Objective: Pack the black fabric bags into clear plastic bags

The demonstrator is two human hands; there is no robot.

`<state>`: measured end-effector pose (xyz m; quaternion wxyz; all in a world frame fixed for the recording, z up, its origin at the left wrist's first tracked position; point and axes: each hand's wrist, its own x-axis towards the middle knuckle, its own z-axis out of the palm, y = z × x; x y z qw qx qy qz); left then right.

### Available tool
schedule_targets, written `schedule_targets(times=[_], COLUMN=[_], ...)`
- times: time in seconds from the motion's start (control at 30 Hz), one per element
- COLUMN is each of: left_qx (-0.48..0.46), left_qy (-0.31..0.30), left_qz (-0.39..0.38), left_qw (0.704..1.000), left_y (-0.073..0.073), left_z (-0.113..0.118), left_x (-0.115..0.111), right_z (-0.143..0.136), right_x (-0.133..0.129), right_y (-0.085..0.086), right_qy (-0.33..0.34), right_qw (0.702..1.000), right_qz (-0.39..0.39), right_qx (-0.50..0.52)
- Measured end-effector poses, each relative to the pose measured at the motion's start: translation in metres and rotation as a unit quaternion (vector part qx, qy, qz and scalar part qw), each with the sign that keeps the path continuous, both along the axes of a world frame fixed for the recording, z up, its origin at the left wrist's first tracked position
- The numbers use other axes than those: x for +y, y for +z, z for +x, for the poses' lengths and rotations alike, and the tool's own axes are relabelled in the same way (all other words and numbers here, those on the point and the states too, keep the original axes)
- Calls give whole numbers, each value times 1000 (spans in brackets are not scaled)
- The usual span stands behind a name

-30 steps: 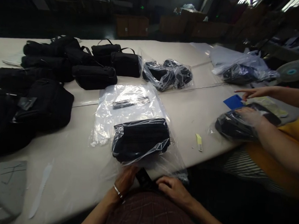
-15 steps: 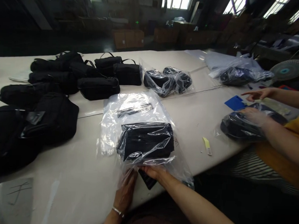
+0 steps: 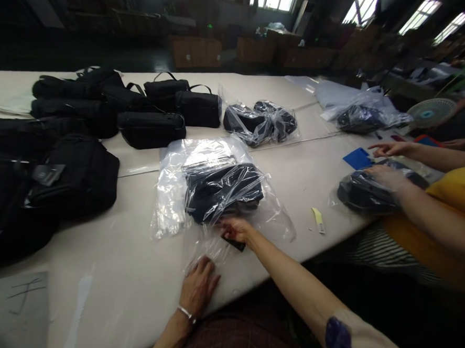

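A black bag (image 3: 223, 189) lies inside a clear plastic bag (image 3: 275, 211) in front of me, on top of a stack of clear plastic bags (image 3: 169, 212). My right hand (image 3: 235, 231) reaches in at the near, open end of the plastic, against the black bag's near side, its fingers wrapped round a dark tag (image 3: 234, 243). Flat on the plastic's near edge rests my left hand (image 3: 200, 285), fingers spread, with a bracelet on the wrist.
Several black bags (image 3: 150, 130) crowd the left of the table (image 3: 132, 262). Wrapped bags (image 3: 259, 123) lie beyond the stack. At the right, a person's hands (image 3: 386, 173) touch another wrapped bag, near a blue card (image 3: 358, 158) and a fan (image 3: 431, 112).
The black bag has moved away from me and tilted inside the plastic. My right hand has moved forward with the dark tag, while my left hand has spread on the near edge.
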<state>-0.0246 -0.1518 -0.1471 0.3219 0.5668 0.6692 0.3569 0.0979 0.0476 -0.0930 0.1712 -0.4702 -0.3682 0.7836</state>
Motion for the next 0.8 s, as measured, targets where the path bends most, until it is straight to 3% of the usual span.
schedule_targets(times=[0.13,0.27,0.43,0.53,0.63,0.8], left_qx=[-106,-257,-389,-425,-448,-481], left_qy=[57,98,56,58,103,158], left_qz=[-38,-88,-132,-162,-174,-173], left_qw=[992,957,910,889,871,845], left_y=[14,20,32,33,28,23], left_z=[6,12,19,21,19,14], left_x=[26,63,100,112,117,116], right_z=[19,33,30,25,35,57], right_x=[0,-2,-13,-15,-14,-21], right_y=[18,36,43,40,29,2], right_qy=[83,142,140,100,56,77], right_qw=[993,980,976,971,954,934], right_qz=[53,108,152,194,245,256], right_qx=[-68,-85,-68,-94,-165,-237])
